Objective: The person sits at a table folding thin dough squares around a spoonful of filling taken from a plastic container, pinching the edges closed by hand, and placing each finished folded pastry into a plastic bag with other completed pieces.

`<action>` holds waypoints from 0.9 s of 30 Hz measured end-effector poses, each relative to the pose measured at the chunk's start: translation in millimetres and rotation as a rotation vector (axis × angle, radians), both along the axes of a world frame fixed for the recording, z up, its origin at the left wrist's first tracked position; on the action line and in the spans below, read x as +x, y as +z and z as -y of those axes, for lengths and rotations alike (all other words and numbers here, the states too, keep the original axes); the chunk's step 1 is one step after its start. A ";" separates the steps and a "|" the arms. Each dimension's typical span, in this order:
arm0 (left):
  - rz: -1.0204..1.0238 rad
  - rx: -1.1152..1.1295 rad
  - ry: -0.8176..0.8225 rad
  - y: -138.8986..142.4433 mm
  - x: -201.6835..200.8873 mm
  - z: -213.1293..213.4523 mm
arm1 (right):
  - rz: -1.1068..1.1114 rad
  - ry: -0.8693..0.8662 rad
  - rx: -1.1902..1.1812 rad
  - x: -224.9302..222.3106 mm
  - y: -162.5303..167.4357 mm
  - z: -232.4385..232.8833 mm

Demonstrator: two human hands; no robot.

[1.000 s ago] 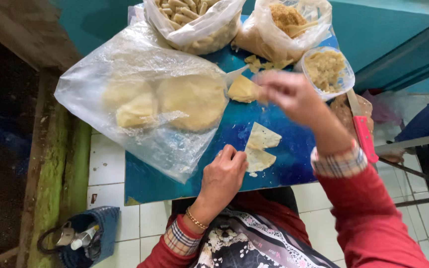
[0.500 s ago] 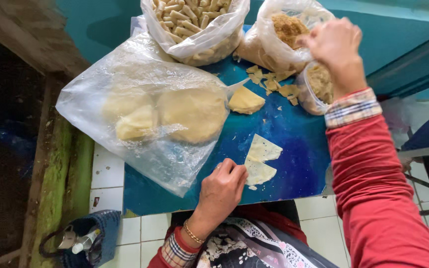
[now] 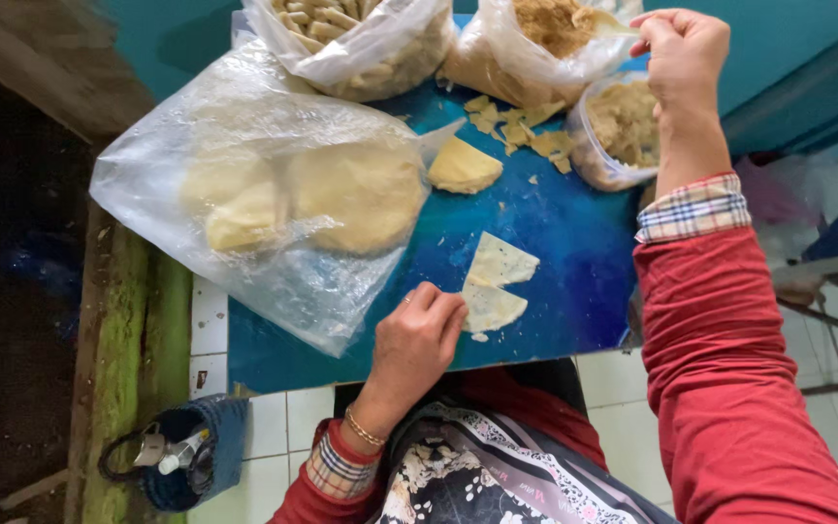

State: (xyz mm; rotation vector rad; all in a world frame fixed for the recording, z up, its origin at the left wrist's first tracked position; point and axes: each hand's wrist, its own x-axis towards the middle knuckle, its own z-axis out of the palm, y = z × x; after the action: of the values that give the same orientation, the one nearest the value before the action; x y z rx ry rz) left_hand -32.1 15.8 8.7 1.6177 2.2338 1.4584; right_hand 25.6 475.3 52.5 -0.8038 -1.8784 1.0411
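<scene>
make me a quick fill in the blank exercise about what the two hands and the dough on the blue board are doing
1. The left hand rests on the blue board beside two flat pale ____ pieces.
2. The right hand is raised over the clear plastic bag of ____ crumbly filling.
3. The big lumps of pale dough lie inside a clear ____ bag.

Missing words: dough; brown; plastic

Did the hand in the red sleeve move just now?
Yes. The right hand went up and away from the body, from above the blue board near the dough wedge to the bag of brown crumbs at the far edge.
</scene>
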 end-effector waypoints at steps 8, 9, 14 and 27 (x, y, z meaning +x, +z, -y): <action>0.247 0.078 -0.032 -5.8 -6.5 0.5 | -0.109 0.182 -0.397 78.8 27.9 165.3; 0.247 0.086 -0.033 -6.1 -6.3 1.2 | -0.082 0.211 -0.415 85.8 24.6 181.7; 0.223 0.125 -0.077 -3.6 -8.2 1.7 | 0.160 0.239 -0.509 111.1 -20.0 245.3; -0.307 -0.045 -0.158 2.1 0.9 -1.8 | 0.357 0.346 -0.001 115.7 -35.8 260.9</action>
State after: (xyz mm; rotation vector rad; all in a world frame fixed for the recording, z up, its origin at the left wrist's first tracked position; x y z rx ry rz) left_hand -31.1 17.5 10.8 2.0723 2.1956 1.1828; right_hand 141.3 214.4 16.7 -0.7146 -2.3836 1.1641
